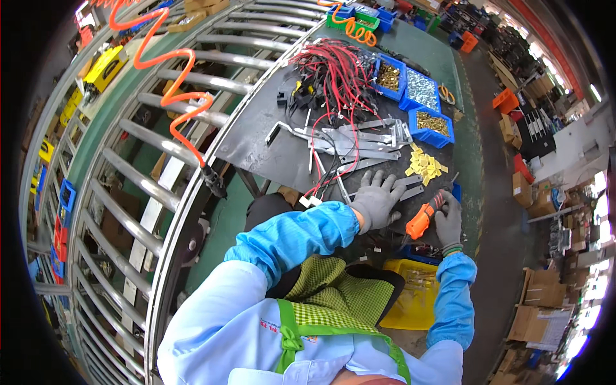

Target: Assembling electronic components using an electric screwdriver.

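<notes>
My left hand, in a grey glove, lies with fingers spread over flat metal strips near the front of the dark worktable. In my right hand, also gloved, is an orange-and-black power screwdriver, its thin tip pointing down and toward me. Beyond my hands sit a pile of small yellow pieces and a heap of bent metal brackets. Red and black cables are bundled behind them, and a few wires run down to white connectors beside my left hand.
Blue bins of brass-coloured and silver fasteners line the table's right side. A roller conveyor runs along the left, with a coiled orange air hose hanging over it. A yellow bin stands below the table edge near my lap.
</notes>
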Demonstrator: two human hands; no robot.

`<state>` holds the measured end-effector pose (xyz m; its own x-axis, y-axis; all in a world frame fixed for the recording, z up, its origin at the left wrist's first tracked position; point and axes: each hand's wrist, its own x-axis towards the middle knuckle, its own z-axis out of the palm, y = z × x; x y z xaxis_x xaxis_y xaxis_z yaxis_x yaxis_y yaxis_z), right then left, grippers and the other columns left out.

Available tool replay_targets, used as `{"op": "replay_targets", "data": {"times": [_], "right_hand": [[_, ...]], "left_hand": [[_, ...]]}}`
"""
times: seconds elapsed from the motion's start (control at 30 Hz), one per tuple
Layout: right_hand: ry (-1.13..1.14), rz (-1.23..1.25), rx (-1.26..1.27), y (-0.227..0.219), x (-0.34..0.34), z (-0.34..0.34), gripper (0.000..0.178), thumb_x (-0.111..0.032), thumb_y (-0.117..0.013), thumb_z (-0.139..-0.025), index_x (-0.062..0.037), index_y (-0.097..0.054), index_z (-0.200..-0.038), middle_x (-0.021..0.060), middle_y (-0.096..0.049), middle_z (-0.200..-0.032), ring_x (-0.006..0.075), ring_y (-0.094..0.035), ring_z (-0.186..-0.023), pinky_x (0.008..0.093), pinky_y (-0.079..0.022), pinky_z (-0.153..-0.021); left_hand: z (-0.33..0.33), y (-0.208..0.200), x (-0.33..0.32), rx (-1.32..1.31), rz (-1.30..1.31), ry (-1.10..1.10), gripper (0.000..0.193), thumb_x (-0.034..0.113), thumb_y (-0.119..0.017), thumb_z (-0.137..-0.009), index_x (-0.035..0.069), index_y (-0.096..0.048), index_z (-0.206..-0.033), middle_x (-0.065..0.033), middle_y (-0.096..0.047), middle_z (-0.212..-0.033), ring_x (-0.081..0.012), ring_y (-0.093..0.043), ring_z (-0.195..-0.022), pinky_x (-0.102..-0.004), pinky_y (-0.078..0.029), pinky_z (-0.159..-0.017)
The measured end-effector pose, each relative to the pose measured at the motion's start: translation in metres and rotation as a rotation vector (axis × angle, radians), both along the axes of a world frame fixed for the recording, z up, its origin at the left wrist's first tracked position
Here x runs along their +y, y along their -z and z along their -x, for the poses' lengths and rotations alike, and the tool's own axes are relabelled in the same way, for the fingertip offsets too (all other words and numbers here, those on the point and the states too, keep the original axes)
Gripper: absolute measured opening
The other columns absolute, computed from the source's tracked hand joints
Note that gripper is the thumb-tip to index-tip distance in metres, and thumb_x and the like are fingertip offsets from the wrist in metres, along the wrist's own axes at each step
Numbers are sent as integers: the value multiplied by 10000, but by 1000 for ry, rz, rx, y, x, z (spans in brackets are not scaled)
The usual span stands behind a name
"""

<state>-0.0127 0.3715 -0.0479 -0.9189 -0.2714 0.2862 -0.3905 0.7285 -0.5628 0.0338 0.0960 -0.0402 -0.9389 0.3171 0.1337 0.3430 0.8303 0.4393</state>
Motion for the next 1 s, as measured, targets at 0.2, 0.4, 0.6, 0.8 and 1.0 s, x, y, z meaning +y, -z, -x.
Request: {"op": "replay_targets", "data": {"times": [0.2, 0.4, 0.6, 0.8, 1.0], "right_hand": [[19, -105, -83, 2, 45, 21, 541, -40, -551, -801, -35, -485, -1338, 171, -473, -1343, 296, -545, -1168, 356, -475, -963], [82, -437, 73, -56, 12, 57, 475, -64, -572, -822, -45, -530, -1295, 151, -570, -1238, 306, -542, -1171, 383, -451, -986], [-585, -23, -73, -128, -236, 29, 401, -144, -645, -846, -54, -586, -1232, 148, -617, -1189, 286, -612, -1091, 377, -486, -940], [-844, -658, 210, -43, -424, 32, 389, -118, -518, -889, -112, -544, -1278, 167, -557, -1282, 331, -630, -1064, 426, -517, -886], [-681, -872, 126, -13, -445, 67, 251, -110, -462, -899, -127, -595, -1112, 131, -597, -1140, 302, -662, -987, 462, -533, -792]], "left_hand": [[-4, -12, -18, 157, -112, -3, 614, 423, -660, -824, 90, -489, -1310, -172, -505, -1282, -413, -441, -1251, -561, -315, -1064], [-2, -15, -32, 93, -190, -14, 541, 415, -649, -833, 74, -542, -1239, -153, -550, -1228, -380, -486, -1204, -514, -366, -1027], [-12, -5, -24, 195, -150, 18, 437, 367, -670, -800, 87, -619, -1131, -134, -588, -1152, -358, -497, -1187, -533, -365, -1007], [-8, 90, 0, 153, -405, 146, 400, 326, -569, -860, 168, -622, -1224, -113, -579, -1295, -358, -503, -1205, -502, -361, -1053], [-4, 93, 15, 379, -466, 144, 413, 309, -573, -866, 169, -602, -1254, -103, -578, -1297, -323, -508, -1216, -476, -374, -1053]]}}
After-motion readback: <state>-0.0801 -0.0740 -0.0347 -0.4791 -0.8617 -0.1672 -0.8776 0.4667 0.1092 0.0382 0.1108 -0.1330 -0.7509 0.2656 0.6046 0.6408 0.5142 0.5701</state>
